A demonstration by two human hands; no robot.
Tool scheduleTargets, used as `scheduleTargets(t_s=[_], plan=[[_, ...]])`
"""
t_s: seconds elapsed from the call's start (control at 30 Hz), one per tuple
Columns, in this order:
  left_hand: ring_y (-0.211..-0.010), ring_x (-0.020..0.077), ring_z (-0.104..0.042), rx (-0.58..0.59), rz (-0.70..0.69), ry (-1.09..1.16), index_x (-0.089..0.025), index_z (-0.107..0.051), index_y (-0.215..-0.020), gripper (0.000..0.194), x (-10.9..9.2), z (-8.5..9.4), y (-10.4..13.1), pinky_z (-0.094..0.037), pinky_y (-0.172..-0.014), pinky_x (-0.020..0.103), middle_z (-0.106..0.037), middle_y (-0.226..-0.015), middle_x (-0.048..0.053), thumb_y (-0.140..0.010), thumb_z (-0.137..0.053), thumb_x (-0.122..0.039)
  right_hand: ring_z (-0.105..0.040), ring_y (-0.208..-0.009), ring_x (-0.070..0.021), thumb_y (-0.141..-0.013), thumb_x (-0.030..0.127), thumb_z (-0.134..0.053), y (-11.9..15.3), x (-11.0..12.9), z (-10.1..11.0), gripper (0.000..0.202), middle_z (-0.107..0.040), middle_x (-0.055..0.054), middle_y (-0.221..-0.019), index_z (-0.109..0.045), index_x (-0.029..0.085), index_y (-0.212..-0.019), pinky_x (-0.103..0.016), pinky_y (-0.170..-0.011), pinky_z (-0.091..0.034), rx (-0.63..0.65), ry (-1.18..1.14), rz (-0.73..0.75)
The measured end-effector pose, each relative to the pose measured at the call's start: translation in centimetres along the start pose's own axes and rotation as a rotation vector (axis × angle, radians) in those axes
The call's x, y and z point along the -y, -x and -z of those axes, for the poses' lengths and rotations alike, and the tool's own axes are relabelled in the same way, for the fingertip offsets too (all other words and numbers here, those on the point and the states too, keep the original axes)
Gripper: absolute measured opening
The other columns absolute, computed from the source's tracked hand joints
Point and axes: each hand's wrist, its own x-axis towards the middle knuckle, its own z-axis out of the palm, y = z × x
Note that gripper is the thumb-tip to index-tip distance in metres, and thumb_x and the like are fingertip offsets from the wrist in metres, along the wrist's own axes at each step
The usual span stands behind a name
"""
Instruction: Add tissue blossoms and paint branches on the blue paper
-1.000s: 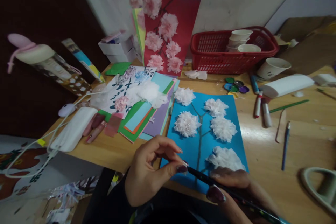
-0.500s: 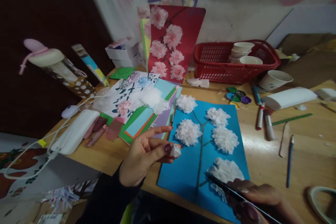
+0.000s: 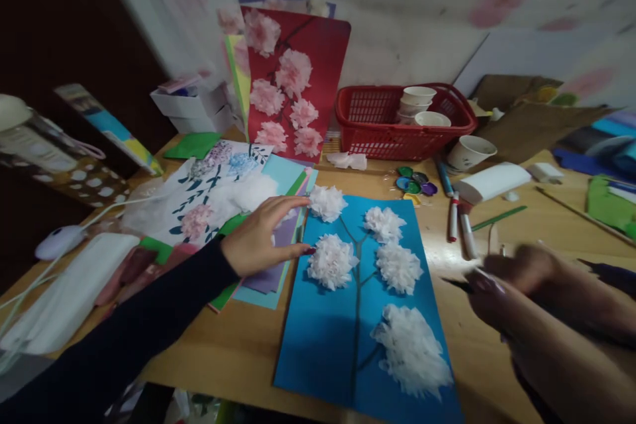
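Observation:
A blue sheet (image 3: 313, 344) lies on the table, with a painted dark branch and several white tissue-paper flowers (image 3: 331, 261). My left hand (image 3: 265, 232) reaches in at its left edge, thumb and fingers apart with nothing between them. The thumb tip is by the middle-left flower and the fingertips are by the upper-left flower (image 3: 328, 203). Right of the sheet, my right hand (image 3: 527, 298) is closed around a slim black tool that looks like a paintbrush (image 3: 458, 284). Its dark pointed tip faces left; motion blurs this hand.
Behind stand a red card (image 3: 325, 59) with pink flowers and a red basket (image 3: 397, 139) of paper cups. Paint pots (image 3: 413, 184), markers (image 3: 454, 217) and a white roll-shaped block (image 3: 491, 182) lie right. Coloured papers (image 3: 271, 278) and a white power strip (image 3: 74, 291) lie left.
My left hand has opened and moved up beside the left flowers; the small white crumpled piece it pinched no longer shows. My right hand has lifted the brush off the lower-right flower, rightward. The view has shifted.

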Motion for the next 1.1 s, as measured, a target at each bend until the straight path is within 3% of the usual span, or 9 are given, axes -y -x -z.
scheduleTargets(t_s=[0.07, 0.17, 0.27, 0.37, 0.6, 0.8, 0.9, 1.1], plan=[[-0.133, 0.0302, -0.042, 0.055, -0.06, -0.066, -0.01, -0.044, -0.135, 0.08, 0.0, -1.8, -1.1, -0.031, -0.111, 0.049, -0.048, -0.142, 0.019, -0.074, -0.065, -0.058, -0.04, -0.041, -0.0075, -0.072, 0.041, -0.074, -1.9, 0.9, -2.8, 0.036, -0.045, 0.005, -0.046, -0.048, 0.021, -0.056, -0.02, -0.038, -0.03, 0.091, -0.11, -0.012], [-0.139, 0.0355, -0.032, 0.076, -0.104, -0.205, -0.009, -0.04, -0.14, 0.089, 0.0, -4.0, -1.6, -0.015, -0.115, 0.059, -0.039, -0.148, 0.022, -0.073, -0.062, -0.064, -0.037, -0.038, -0.0069, -0.072, 0.034, -0.071, -5.1, -0.3, -6.9, 0.03, -0.045, 0.007, -0.043, -0.046, 0.021, -0.06, -0.021, -0.039, -0.026, 0.237, -0.131, 0.001], [-0.139, 0.0373, -0.031, 0.068, -0.136, -0.266, -0.013, -0.047, -0.136, 0.081, 0.0, -5.0, -1.4, -0.007, -0.114, 0.063, -0.042, -0.146, 0.021, -0.074, -0.058, -0.065, -0.034, -0.044, -0.0068, -0.064, 0.019, -0.062, -7.7, -2.9, -9.8, 0.027, -0.038, 0.007, -0.045, -0.039, 0.021, -0.05, -0.022, -0.044, -0.026, 0.15, -0.066, 0.089], [-0.137, 0.0387, -0.033, 0.047, -0.155, -0.266, -0.015, -0.057, -0.127, 0.075, 0.0, -5.2, -1.1, -0.003, -0.112, 0.065, -0.047, -0.142, 0.021, -0.074, -0.054, -0.068, -0.031, -0.047, -0.0078, -0.058, 0.015, -0.054, -9.0, -4.7, -11.4, 0.023, -0.031, 0.008, -0.048, -0.034, 0.022, -0.049, -0.023, -0.046, -0.025, 0.131, 0.008, 0.142], [-0.13, 0.0384, -0.043, -0.084, -0.219, -0.185, -0.015, -0.069, -0.107, 0.056, -0.1, -5.5, -0.7, 0.002, -0.113, 0.064, -0.06, -0.129, 0.018, -0.076, -0.053, -0.058, -0.03, -0.05, -0.0091, -0.062, 0.015, -0.051, -9.4, -6.0, -12.7, 0.022, -0.03, 0.008, -0.05, -0.033, 0.022, -0.053, -0.025, -0.047, -0.024, 0.232, 0.105, 0.166], [-0.127, 0.0339, -0.049, -0.077, -0.318, -0.076, -0.014, -0.062, -0.119, 0.056, -0.1, -6.3, -0.1, 0.006, -0.115, 0.059, -0.065, -0.123, 0.016, -0.08, -0.053, -0.054, -0.03, -0.05, -0.0092, -0.065, 0.014, -0.052, -9.5, -6.3, -13.0, 0.021, -0.032, 0.008, -0.051, -0.034, 0.022, -0.055, -0.025, -0.047, -0.023, 0.299, 0.145, 0.189], [-0.125, 0.0341, -0.05, -0.066, -0.295, -0.033, -0.01, -0.06, -0.122, 0.059, -0.1, -6.6, 0.0, 0.005, -0.115, 0.058, -0.067, -0.118, 0.017, -0.079, -0.056, -0.05, -0.03, -0.05, -0.0091, -0.066, 0.014, -0.051, -9.6, -6.4, -12.9, 0.022, -0.03, 0.008, -0.051, -0.034, 0.022, -0.055, -0.025, -0.047, -0.023, 0.33, 0.151, 0.192], [-0.121, 0.0322, -0.056, -0.038, -0.248, 0.018, -0.015, -0.055, -0.127, 0.058, -0.2, -6.5, 0.1, -0.001, -0.116, 0.058, -0.066, -0.121, 0.015, -0.08, -0.056, -0.048, -0.03, -0.049, -0.0091, -0.067, 0.014, -0.052, -9.6, -6.5, -13.0, 0.023, -0.03, 0.007, -0.051, -0.033, 0.022, -0.055, -0.025, -0.047, -0.024, 0.315, 0.178, 0.202]])
